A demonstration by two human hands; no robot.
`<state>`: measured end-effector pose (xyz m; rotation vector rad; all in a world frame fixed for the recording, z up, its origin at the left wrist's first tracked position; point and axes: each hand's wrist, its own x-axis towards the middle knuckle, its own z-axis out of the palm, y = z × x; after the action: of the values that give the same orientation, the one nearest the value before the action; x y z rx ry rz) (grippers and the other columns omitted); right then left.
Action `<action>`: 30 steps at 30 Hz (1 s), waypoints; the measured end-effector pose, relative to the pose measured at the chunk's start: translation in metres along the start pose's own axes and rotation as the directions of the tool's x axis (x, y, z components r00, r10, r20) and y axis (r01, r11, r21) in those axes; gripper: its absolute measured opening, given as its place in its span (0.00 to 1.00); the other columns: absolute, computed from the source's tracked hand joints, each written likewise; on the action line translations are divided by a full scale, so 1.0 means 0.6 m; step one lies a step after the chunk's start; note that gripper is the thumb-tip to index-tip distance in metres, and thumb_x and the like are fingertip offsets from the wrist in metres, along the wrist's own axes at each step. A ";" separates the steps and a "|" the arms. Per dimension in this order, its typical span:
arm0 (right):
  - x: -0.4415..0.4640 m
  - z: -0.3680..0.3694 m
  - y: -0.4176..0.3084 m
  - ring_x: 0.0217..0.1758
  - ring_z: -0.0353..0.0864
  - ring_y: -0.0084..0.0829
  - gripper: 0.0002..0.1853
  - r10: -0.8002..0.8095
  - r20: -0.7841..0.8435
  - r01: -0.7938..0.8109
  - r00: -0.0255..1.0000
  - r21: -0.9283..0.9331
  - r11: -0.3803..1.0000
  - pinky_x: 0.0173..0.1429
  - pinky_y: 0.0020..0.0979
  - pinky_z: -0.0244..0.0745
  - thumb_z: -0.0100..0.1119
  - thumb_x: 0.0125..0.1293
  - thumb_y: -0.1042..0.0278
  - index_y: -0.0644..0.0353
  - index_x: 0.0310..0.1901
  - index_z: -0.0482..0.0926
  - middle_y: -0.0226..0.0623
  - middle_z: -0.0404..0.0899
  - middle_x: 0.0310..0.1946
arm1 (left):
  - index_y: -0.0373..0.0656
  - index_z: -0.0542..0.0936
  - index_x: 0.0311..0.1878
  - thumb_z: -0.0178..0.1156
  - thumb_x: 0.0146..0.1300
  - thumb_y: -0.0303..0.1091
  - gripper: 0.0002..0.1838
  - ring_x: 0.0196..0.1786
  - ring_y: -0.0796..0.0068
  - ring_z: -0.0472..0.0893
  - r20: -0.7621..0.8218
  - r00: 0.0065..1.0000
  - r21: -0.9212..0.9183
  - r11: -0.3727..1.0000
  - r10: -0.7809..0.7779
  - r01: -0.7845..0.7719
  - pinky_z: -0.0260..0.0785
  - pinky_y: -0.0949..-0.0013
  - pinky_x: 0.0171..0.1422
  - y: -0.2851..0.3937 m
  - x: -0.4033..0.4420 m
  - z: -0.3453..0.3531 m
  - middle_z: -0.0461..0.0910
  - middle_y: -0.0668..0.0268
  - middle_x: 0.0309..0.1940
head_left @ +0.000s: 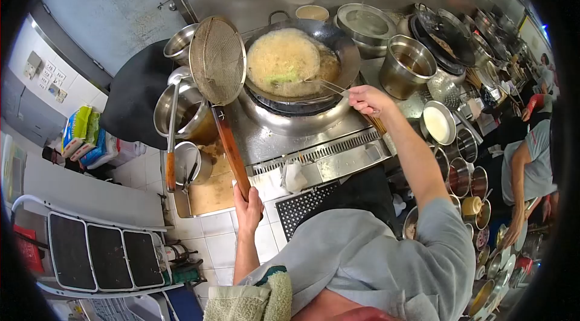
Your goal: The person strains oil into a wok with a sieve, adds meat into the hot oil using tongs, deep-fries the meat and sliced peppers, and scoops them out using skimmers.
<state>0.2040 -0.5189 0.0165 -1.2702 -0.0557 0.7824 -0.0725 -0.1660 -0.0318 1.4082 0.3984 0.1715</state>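
Note:
My left hand [248, 207] is wrapped round the wooden handle of a round mesh strainer [217, 58]. The strainer's basket is raised, left of a large black wok [347, 64]. Pale, foaming oil [281, 55] fills much of the wok, with something light green [284, 76] in the foam. At the wok's right front edge, my right hand [368, 101] is closed on a thin two-pronged metal utensil [329, 85]. Its tips reach the foam; whether it is tongs or chopsticks I cannot tell. Thin brown sticks [376, 124] show just below that hand.
A ladle [172, 131] rests across a steel pot [181, 109] on the left. Right of the wok stand a pot of dark liquid [408, 67], a perforated skimmer [445, 90] and a bowl of white liquid [438, 125]. A co-worker [525, 164] is at the far right.

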 end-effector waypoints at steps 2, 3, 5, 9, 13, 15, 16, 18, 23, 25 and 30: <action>0.015 0.000 0.007 0.15 0.57 0.11 0.03 -0.033 -0.006 0.033 0.999 0.036 0.999 0.12 0.14 0.47 0.46 0.64 0.80 0.63 0.36 0.65 0.31 0.67 0.25 | 0.44 0.62 0.43 0.49 0.69 0.30 0.07 0.16 0.86 0.61 -0.008 1.000 0.001 1.000 -0.005 0.005 0.57 0.78 0.16 0.005 -0.003 0.004 0.65 0.71 0.23; 0.020 0.003 0.010 0.15 0.57 0.10 0.03 -0.061 -0.018 0.062 0.998 0.071 0.996 0.12 0.14 0.47 0.46 0.63 0.81 0.63 0.35 0.65 0.31 0.67 0.25 | 0.44 0.62 0.43 0.50 0.69 0.30 0.07 0.16 0.86 0.61 -0.020 1.000 0.005 1.000 -0.003 0.003 0.57 0.78 0.16 0.008 -0.003 0.006 0.65 0.71 0.23; 0.023 0.002 0.011 0.16 0.57 0.10 0.03 -0.065 0.004 0.065 0.998 0.074 0.995 0.12 0.14 0.47 0.45 0.62 0.82 0.63 0.35 0.65 0.31 0.67 0.25 | 0.45 0.62 0.43 0.50 0.69 0.31 0.07 0.16 0.86 0.61 -0.035 0.999 0.011 1.000 0.000 0.001 0.56 0.78 0.16 0.010 -0.003 0.006 0.65 0.71 0.23; 0.021 -0.019 0.021 0.16 0.57 0.10 0.02 -0.099 0.007 0.097 0.995 0.167 0.981 0.12 0.14 0.48 0.45 0.64 0.80 0.63 0.36 0.65 0.30 0.66 0.25 | 0.44 0.62 0.44 0.49 0.69 0.31 0.07 0.16 0.87 0.58 -0.062 0.998 -0.019 1.000 -0.023 0.022 0.55 0.78 0.17 0.024 -0.010 0.020 0.61 0.74 0.18; -0.019 -0.034 0.005 0.15 0.57 0.09 0.02 -0.119 -0.017 0.120 0.993 0.144 0.982 0.11 0.13 0.49 0.45 0.66 0.78 0.62 0.37 0.65 0.29 0.66 0.25 | 0.44 0.62 0.44 0.49 0.68 0.30 0.07 0.16 0.86 0.58 -0.045 0.998 -0.070 0.997 -0.035 0.032 0.55 0.78 0.17 0.047 -0.016 0.046 0.61 0.73 0.18; -0.036 -0.060 -0.005 0.15 0.55 0.09 0.03 -0.119 0.027 0.114 0.993 0.130 0.985 0.10 0.13 0.50 0.45 0.66 0.77 0.63 0.40 0.66 0.28 0.66 0.25 | 0.44 0.62 0.44 0.50 0.68 0.30 0.07 0.16 0.86 0.58 -0.067 0.994 -0.080 0.994 -0.085 0.079 0.54 0.78 0.17 0.079 -0.020 0.071 0.61 0.73 0.18; -0.050 -0.066 -0.017 0.14 0.55 0.09 0.03 -0.128 0.021 0.125 0.992 0.092 0.988 0.10 0.13 0.50 0.45 0.67 0.77 0.63 0.41 0.66 0.27 0.66 0.24 | 0.45 0.63 0.43 0.50 0.66 0.28 0.07 0.16 0.86 0.59 -0.043 0.994 -0.074 0.992 -0.103 0.100 0.53 0.78 0.17 0.097 -0.020 0.080 0.62 0.73 0.19; -0.074 -0.072 -0.038 0.14 0.55 0.09 0.04 -0.136 0.023 0.135 0.990 0.054 0.989 0.10 0.13 0.50 0.45 0.67 0.76 0.63 0.42 0.66 0.27 0.66 0.24 | 0.45 0.63 0.42 0.50 0.66 0.27 0.06 0.16 0.86 0.59 -0.034 0.991 -0.091 0.987 -0.133 0.129 0.53 0.78 0.17 0.123 -0.011 0.095 0.62 0.73 0.19; -0.128 -0.091 -0.089 0.14 0.55 0.10 0.06 -0.187 0.005 0.186 0.982 -0.107 0.977 0.10 0.15 0.50 0.46 0.67 0.74 0.62 0.44 0.68 0.24 0.65 0.23 | 0.44 0.64 0.39 0.49 0.63 0.24 0.06 0.16 0.84 0.60 0.104 0.966 -0.116 0.962 -0.236 0.247 0.53 0.76 0.17 0.169 0.034 0.162 0.63 0.70 0.20; -0.127 -0.109 -0.098 0.13 0.56 0.10 0.08 -0.203 0.009 0.203 0.979 -0.132 0.970 0.10 0.16 0.51 0.46 0.67 0.72 0.61 0.47 0.68 0.24 0.66 0.23 | 0.42 0.64 0.39 0.49 0.63 0.23 0.05 0.18 0.83 0.62 0.203 0.936 -0.210 0.921 -0.286 0.327 0.54 0.76 0.18 0.181 0.066 0.190 0.66 0.68 0.24; -0.127 -0.100 -0.145 0.13 0.61 0.15 0.04 -0.228 -0.043 0.186 0.973 -0.444 0.876 0.10 0.19 0.54 0.46 0.67 0.72 0.61 0.38 0.70 0.26 0.67 0.22 | 0.37 0.66 0.46 0.49 0.67 0.25 0.07 0.22 0.85 0.63 0.517 0.799 -0.349 0.777 -0.307 0.524 0.55 0.81 0.21 0.149 0.174 0.237 0.67 0.69 0.27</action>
<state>0.2168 -0.6175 0.1008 -1.6966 -0.3025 0.5350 0.0867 -0.2464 0.0540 0.7933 0.2668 -0.4023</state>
